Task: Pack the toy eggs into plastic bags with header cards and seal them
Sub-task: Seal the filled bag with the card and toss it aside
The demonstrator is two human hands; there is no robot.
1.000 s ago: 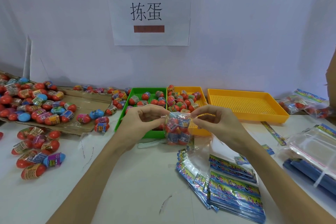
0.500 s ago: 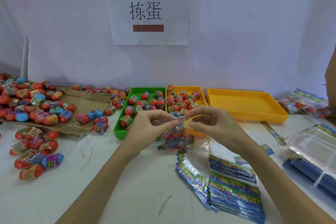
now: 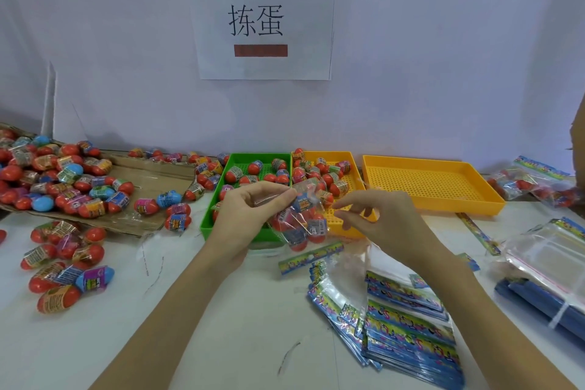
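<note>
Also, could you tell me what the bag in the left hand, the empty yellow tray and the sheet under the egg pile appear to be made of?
The bag looks like thin clear plastic film: glossy, crinkled, eggs visible through it. The empty yellow tray seems moulded rigid plastic, with a uniform colour and a perforated grid floor. The sheet looks like brown corrugated cardboard, matte and creased; its fluting isn't clearly visible.

A small packing or sorting workstation: a paper sign (image 3: 260,19) with Chinese characters taped to a plain white wall, perforated plastic sorting trays (image 3: 431,184), heaps of wrapped toy eggs (image 3: 60,179) on flattened cardboard (image 3: 148,174), and stacks of printed bags (image 3: 408,334) on the white surface (image 3: 221,320)
</note>
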